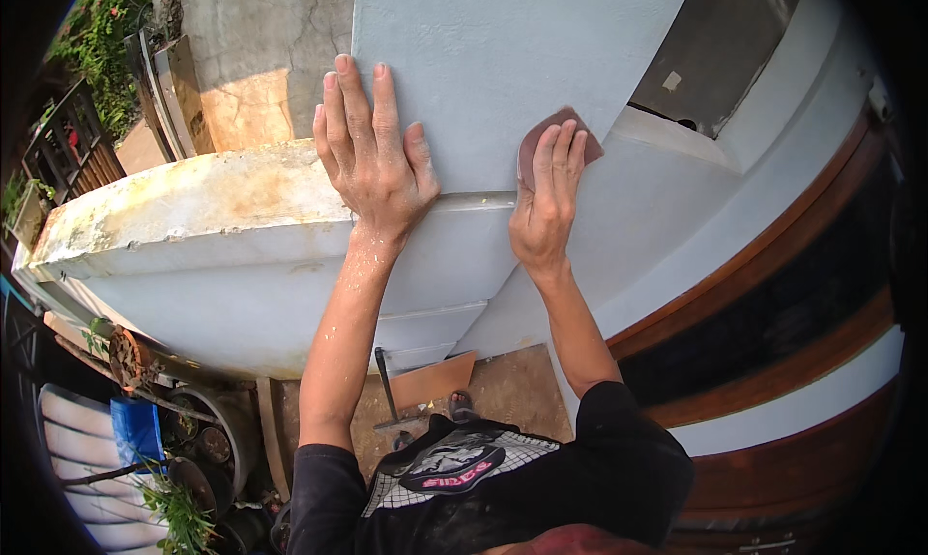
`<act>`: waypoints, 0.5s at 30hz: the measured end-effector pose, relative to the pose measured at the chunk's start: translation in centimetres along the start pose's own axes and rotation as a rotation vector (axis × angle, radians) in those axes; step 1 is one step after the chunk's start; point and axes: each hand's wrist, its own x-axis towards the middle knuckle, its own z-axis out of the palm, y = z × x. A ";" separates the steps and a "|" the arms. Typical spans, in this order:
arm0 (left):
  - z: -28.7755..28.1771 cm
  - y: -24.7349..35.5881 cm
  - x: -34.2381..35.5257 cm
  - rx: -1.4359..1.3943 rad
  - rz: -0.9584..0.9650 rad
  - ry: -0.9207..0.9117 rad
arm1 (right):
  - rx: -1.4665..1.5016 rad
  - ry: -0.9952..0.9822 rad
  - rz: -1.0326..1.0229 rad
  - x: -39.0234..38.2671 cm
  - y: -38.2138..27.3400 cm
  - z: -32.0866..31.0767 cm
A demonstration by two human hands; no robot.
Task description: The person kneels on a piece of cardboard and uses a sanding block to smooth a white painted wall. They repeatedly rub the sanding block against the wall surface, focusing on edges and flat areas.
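Brown sandpaper point(593, 150) lies pinned to the pale wall point(483, 81) beneath the right hand's point(544, 217) close-set fingers point(562, 159)

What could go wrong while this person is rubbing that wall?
The brown sandpaper under the right hand looks rough, so if it slipped, it might scrape those fingertips.

Pale specks dot the left forearm, above which the left hand lies by the edge of the pale wall; dust like that could get into eyes.

A black stick is near the feet, so someone might trip.
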 end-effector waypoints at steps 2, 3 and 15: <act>-0.1 -0.7 0.0 0.037 0.002 0.000 | 0.031 0.061 -0.059 8.4 -2.9 0.7; 0.1 -1.0 -0.1 0.026 -0.012 0.009 | 0.026 0.089 -0.089 10.4 -3.4 0.7; -0.3 -0.3 -0.3 0.202 -0.004 -0.165 | 0.106 0.034 -0.143 11.8 -6.6 2.2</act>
